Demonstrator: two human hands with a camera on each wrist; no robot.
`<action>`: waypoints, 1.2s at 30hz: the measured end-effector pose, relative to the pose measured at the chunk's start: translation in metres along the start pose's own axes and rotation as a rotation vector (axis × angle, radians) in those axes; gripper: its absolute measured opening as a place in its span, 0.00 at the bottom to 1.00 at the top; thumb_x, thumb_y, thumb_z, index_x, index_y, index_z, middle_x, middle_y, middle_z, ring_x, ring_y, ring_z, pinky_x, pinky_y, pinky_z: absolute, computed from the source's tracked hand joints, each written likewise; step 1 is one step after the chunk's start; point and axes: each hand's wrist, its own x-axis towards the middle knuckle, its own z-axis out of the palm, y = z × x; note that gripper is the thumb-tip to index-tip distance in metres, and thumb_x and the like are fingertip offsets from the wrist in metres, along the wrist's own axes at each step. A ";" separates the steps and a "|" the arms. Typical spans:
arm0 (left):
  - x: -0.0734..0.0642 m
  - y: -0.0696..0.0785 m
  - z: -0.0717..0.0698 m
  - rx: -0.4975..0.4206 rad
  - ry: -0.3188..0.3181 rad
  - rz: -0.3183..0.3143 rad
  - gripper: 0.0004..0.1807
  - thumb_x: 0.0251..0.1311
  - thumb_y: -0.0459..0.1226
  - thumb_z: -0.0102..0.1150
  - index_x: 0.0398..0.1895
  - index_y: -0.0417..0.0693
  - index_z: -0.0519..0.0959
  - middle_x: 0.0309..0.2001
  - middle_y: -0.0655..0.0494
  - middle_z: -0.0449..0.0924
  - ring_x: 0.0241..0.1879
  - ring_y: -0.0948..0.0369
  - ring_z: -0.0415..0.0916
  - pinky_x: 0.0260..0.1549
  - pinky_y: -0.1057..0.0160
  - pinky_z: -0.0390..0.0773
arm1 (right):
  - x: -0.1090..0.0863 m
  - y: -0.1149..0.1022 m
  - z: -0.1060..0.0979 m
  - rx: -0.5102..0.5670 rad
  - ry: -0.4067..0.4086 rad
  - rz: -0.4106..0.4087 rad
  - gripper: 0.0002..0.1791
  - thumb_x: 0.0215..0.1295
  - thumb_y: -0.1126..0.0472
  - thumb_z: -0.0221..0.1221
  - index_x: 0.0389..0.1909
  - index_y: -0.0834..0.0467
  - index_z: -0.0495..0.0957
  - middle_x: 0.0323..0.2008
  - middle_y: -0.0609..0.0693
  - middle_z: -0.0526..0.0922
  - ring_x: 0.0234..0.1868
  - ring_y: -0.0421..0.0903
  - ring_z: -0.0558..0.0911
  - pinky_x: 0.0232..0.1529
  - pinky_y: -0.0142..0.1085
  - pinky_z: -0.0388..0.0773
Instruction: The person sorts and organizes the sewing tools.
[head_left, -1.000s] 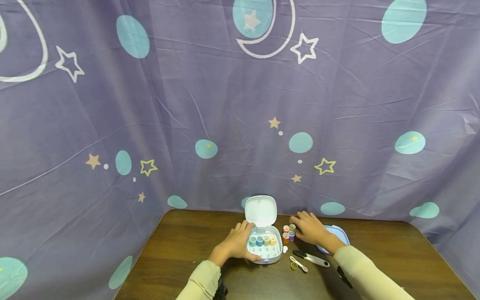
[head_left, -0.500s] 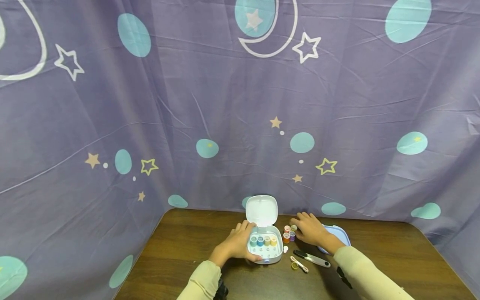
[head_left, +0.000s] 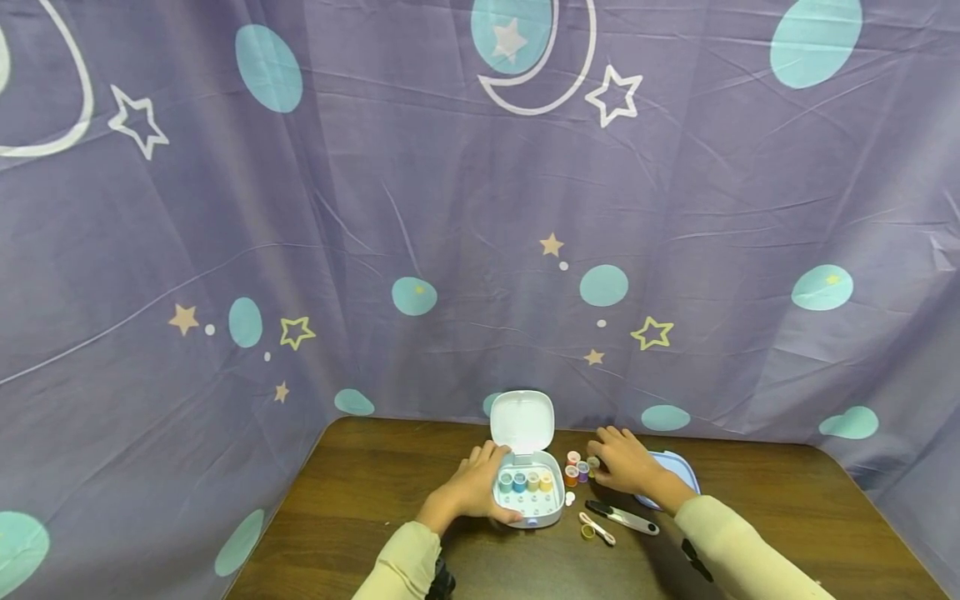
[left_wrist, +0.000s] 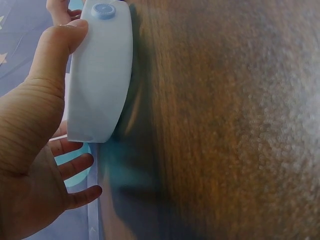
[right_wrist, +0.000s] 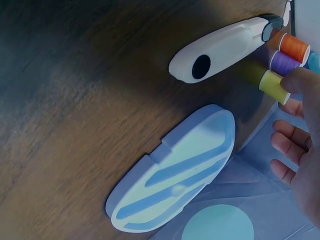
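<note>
My left hand (head_left: 474, 486) holds the left side of a pale blue sewing box (head_left: 555, 515), its thumb at the front and its fingers toward the hinge. The box's white lid (head_left: 522, 421) stands open. Inside, a row of teal, blue, beige and yellow thread spools (head_left: 520, 482) stands above several bare pegs. My right hand (head_left: 624, 461) pinches a yellow thread spool (right_wrist: 273, 86) between thumb and index finger. Beside it stand a purple spool (right_wrist: 285, 63), an orange spool (right_wrist: 294, 48) and a pinkish-red spool (head_left: 573, 457).
A blue tray-like insert (right_wrist: 172, 172) lies behind the right hand. Nearer me are a white-handled tool (head_left: 622, 517) with a black end, a thin white-and-pink item (head_left: 597, 529), a small yellow ring (head_left: 588, 532) and small white pieces (head_left: 570, 498). A purple curtain (head_left: 480, 208) hangs behind the table.
My right hand has shifted slightly right and toward me, bringing the yellow spool away from the red one to beside the purple spool. The left hand and box stay put.
</note>
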 end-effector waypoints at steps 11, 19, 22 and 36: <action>0.000 0.000 0.000 -0.011 -0.001 0.011 0.59 0.36 0.61 0.80 0.71 0.46 0.64 0.58 0.52 0.67 0.50 0.58 0.64 0.44 0.60 0.70 | 0.002 -0.002 -0.007 0.008 -0.001 -0.022 0.15 0.42 0.56 0.72 0.32 0.51 0.78 0.32 0.45 0.72 0.37 0.47 0.73 0.36 0.40 0.67; 0.000 0.000 -0.001 -0.017 0.002 0.018 0.59 0.35 0.61 0.81 0.70 0.45 0.64 0.56 0.52 0.67 0.49 0.58 0.64 0.44 0.60 0.70 | 0.004 -0.003 -0.007 0.001 0.036 -0.062 0.14 0.39 0.60 0.72 0.27 0.52 0.77 0.30 0.44 0.71 0.35 0.46 0.72 0.34 0.36 0.62; 0.000 0.001 -0.002 -0.016 0.003 0.021 0.59 0.36 0.61 0.80 0.70 0.45 0.64 0.56 0.52 0.67 0.49 0.58 0.64 0.43 0.60 0.70 | 0.005 -0.002 -0.006 -0.006 0.051 -0.069 0.14 0.39 0.59 0.73 0.26 0.51 0.76 0.30 0.43 0.70 0.34 0.46 0.72 0.33 0.36 0.62; 0.002 -0.002 0.001 -0.027 -0.001 0.012 0.59 0.35 0.62 0.80 0.71 0.47 0.64 0.58 0.51 0.67 0.51 0.57 0.65 0.45 0.59 0.71 | 0.001 -0.001 -0.011 -0.004 0.012 -0.043 0.13 0.44 0.57 0.72 0.27 0.52 0.77 0.30 0.43 0.71 0.34 0.46 0.72 0.34 0.37 0.63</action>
